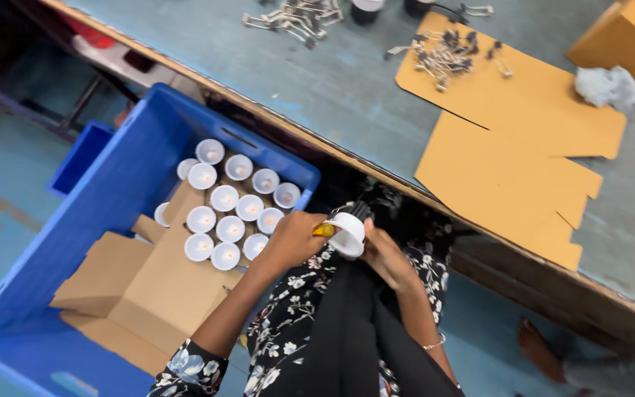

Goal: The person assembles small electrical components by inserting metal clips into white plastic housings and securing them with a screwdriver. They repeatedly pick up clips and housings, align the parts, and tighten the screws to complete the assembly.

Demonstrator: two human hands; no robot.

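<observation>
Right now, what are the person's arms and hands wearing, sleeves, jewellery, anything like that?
The left hand is bare, with no ring or band in view; that forearm is uncovered up to a short black sleeve printed with white flowers. The right hand is bare too, and a thin pale beaded bracelet circles its wrist. No gloves on either.

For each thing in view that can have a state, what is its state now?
Left hand: closed on the white lamp part.
Right hand: touching it from the other side.
White lamp part: held over the lap.
Cardboard box: flaps open.
Blue crate: open, holds the box.
Flat cardboard: unfolded on the table.
</observation>
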